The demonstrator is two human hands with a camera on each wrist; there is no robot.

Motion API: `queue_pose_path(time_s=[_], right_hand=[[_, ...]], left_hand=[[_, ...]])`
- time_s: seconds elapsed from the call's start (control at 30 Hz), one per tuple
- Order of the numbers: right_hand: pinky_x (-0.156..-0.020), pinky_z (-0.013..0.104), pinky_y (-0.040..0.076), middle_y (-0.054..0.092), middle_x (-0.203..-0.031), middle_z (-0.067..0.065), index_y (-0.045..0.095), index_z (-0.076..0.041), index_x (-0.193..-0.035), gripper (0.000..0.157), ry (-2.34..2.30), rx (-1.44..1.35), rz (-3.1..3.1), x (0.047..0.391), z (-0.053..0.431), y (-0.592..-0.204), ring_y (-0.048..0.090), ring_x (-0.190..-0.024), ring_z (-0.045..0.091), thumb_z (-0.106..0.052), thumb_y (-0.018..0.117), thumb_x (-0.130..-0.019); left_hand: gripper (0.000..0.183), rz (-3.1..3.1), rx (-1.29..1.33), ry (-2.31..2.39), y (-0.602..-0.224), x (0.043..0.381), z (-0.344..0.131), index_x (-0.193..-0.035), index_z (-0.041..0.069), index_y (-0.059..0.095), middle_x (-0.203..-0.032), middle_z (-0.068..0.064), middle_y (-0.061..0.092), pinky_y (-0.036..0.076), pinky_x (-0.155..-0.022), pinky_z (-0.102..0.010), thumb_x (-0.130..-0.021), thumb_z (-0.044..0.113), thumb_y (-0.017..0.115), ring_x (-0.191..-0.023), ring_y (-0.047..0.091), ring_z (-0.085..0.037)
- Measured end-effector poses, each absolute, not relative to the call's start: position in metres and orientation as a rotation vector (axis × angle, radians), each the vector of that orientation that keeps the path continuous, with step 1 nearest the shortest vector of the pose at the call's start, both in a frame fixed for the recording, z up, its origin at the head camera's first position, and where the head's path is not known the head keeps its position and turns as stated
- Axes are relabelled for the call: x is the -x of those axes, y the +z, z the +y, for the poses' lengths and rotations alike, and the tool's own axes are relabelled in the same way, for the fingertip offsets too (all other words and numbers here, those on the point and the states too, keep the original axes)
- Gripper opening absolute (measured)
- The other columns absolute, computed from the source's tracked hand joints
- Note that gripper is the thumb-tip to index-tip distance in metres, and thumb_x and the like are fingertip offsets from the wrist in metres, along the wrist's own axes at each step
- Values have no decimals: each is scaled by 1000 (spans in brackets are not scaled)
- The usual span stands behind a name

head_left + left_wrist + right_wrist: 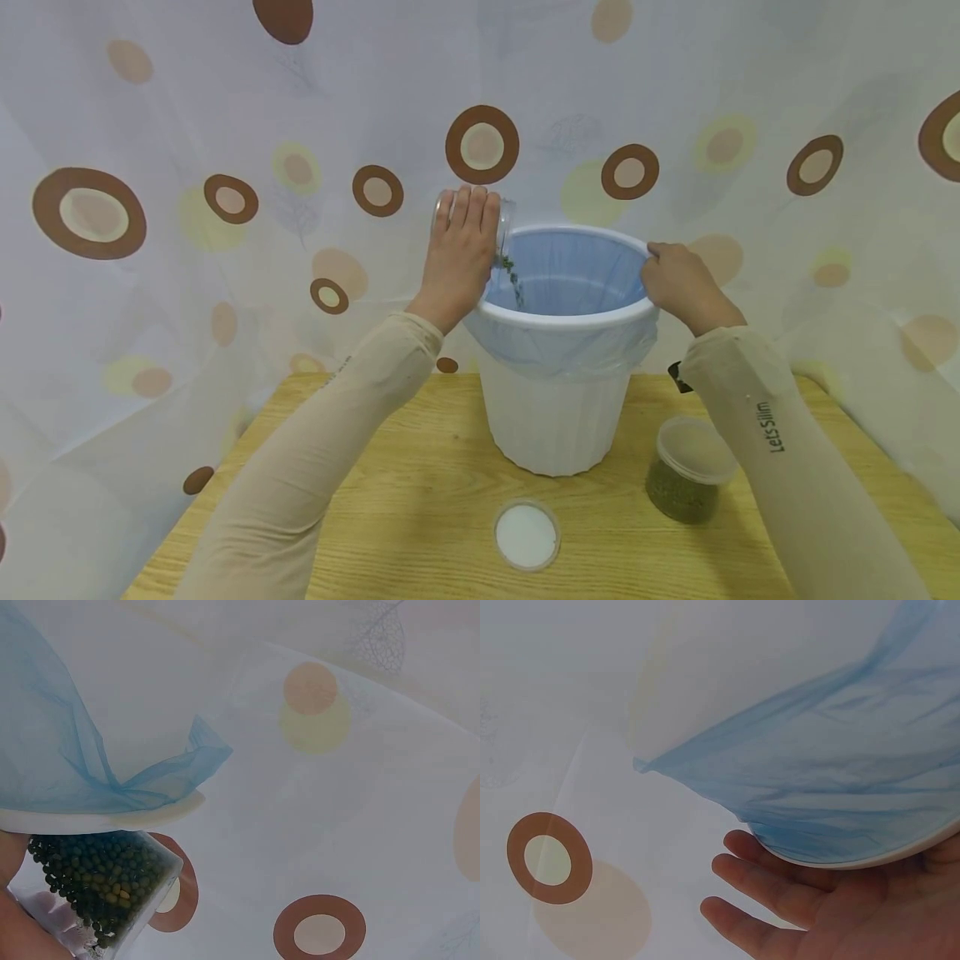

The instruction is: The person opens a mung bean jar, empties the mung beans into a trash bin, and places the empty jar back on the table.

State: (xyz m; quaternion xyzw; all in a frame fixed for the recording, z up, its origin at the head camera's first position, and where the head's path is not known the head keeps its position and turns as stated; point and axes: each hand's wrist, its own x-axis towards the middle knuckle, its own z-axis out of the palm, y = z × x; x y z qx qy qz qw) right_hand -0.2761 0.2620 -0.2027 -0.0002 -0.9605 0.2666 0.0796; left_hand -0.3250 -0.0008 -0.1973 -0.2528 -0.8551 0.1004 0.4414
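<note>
Your left fingers [476, 208] wrap the jar [507, 223] at the bin's [555, 417] ten o'clock, right fingers [769, 891] grip three o'clock; too quick tilting may scatter beans [116, 877].

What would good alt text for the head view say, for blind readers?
A person's left hand tips a clear jar, pouring small green beans into a blue-lined white bin; the right hand holds its rim. On the wooden table sit a green-filled tub and a round white disc.
</note>
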Motion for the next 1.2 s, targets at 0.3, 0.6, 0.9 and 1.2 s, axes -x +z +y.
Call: queue_pose_path(time_s=[0.3, 0.6, 0.9, 1.2], right_hand=[[-109, 59, 21, 21, -148, 36, 17, 14, -146, 57, 814, 7, -2878, 276, 263, -202, 21, -135, 53, -17, 18, -98], [-110, 59, 21, 21, -148, 36, 17, 14, -146, 57, 823, 10, -2876, 277, 263, -203, 20, -135, 53, -16, 19, -98], [-109, 60, 21, 20, -149, 36, 14, 13, -147, 57, 850, 27, -2880, 277, 263, -203, 21, -135, 53, -17, 19, -98], [-109, 59, 21, 19, -149, 36, 14, 13, -147, 57, 847, 29, -2883, 277, 263, -203, 20, -135, 53, -17, 18, -98]], left_hand=[[57, -2129, 645, 252, -197, 324, -1, -135, 3, 34, -137, -15, 39, 14, -115, -43, -85, 6, 62, -133, 31, -31], [51, -2140, 651, 253, -196, 324, 0, -136, 3, 34, -138, -14, 38, 13, -116, -43, -90, 2, 55, -135, 30, -31], [50, -2156, 658, 268, -196, 324, -1, -136, 4, 34, -139, -14, 38, 11, -116, -42, -90, -2, 52, -136, 30, -30], [53, -2132, 664, 294, -195, 323, 0, -136, 4, 34, -139, -14, 39, 12, -116, -42, -87, -5, 53, -136, 31, -30]])
